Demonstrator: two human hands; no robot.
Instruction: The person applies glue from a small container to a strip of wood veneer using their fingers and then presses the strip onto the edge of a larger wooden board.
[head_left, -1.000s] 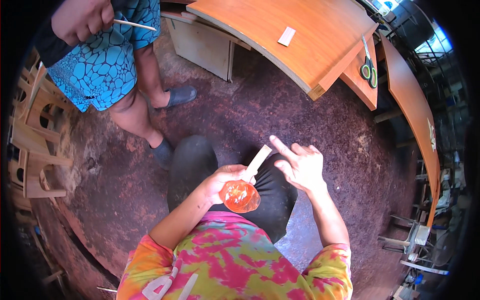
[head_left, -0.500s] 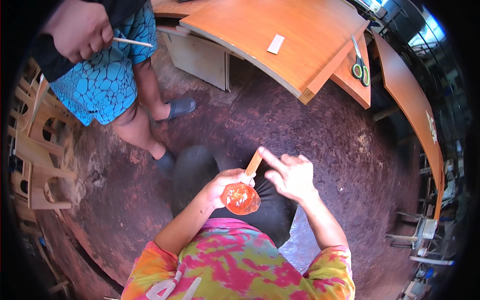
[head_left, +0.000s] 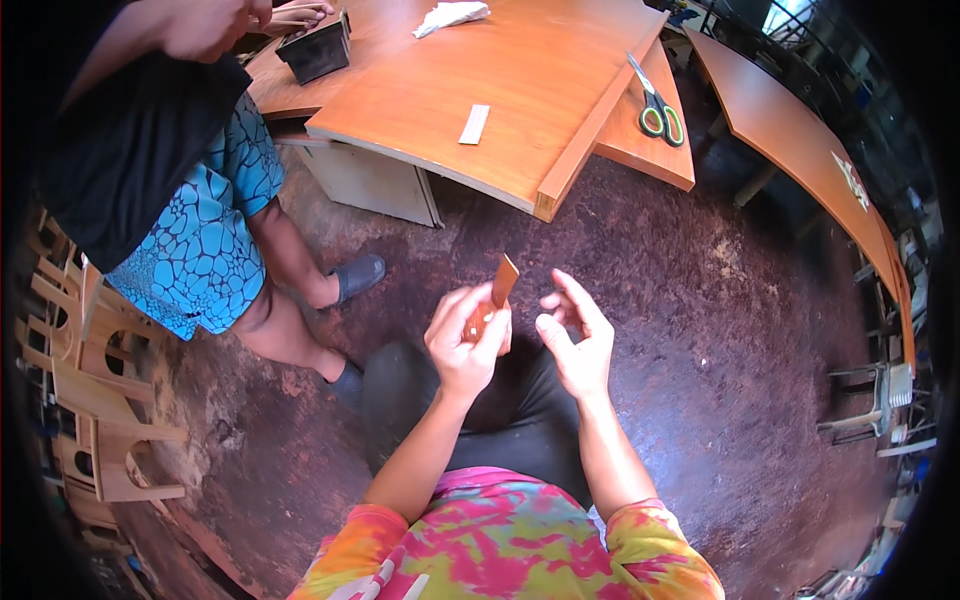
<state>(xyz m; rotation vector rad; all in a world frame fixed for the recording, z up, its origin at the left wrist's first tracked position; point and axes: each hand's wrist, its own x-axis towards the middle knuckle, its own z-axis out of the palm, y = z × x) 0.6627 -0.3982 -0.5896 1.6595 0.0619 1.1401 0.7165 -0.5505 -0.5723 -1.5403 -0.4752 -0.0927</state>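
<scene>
My left hand [head_left: 466,340] is closed around a flat orange-brown wooden strip [head_left: 506,280], which sticks up above the fingers. Within the same grip shows part of a glossy orange thing [head_left: 480,319] with light specks. Most of it is hidden by the fingers, and I cannot tell whether it is one piece with the strip. To the right, my right hand [head_left: 578,338] is raised with fingers curved and apart, touching nothing. Both hands are above my lap.
An orange-brown table [head_left: 420,120] ahead bears a pale strip [head_left: 474,124] and a white cloth [head_left: 450,17]. Scissors [head_left: 656,112] lie on a board at its right. Someone in blue patterned shorts [head_left: 205,260] stands at left, beside a black box [head_left: 316,52]. Wooden pieces [head_left: 120,425] stand far left.
My left hand has turned and lifted, so the round orange thing is now mostly covered by fingers. My right fingertip has left the strip's end. The other person's hand has moved to the black box.
</scene>
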